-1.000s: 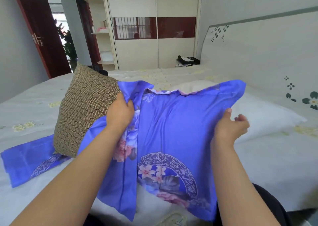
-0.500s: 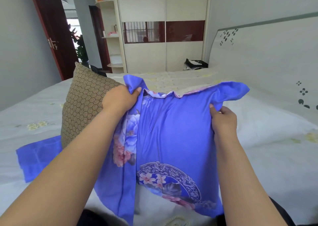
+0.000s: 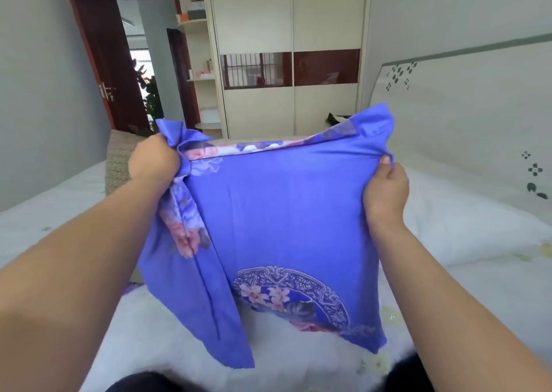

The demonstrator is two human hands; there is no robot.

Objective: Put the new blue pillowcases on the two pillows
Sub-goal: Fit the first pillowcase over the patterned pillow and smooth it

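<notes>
Now lifting pillowcase [image 3: 283, 221] higher vs a sec ago, off bed [image 3: 478, 242] & stretched taut btwn both top corners, pillow seemingly inside. Left hand [image 3: 153, 160] fisting left corner in a bunch; right hand [image 3: 385, 188] pinching right corner w/ thumb up. Hanging upright in front of brown cushion [image 3: 118, 158]. Prob shaking pillow down into case; 2nd pillow not yet being covered, going by white one at right

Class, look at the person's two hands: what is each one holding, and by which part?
Both grip the blue pillowcase: the left hand bunches its top left corner, the right hand pinches its top right corner.
</notes>
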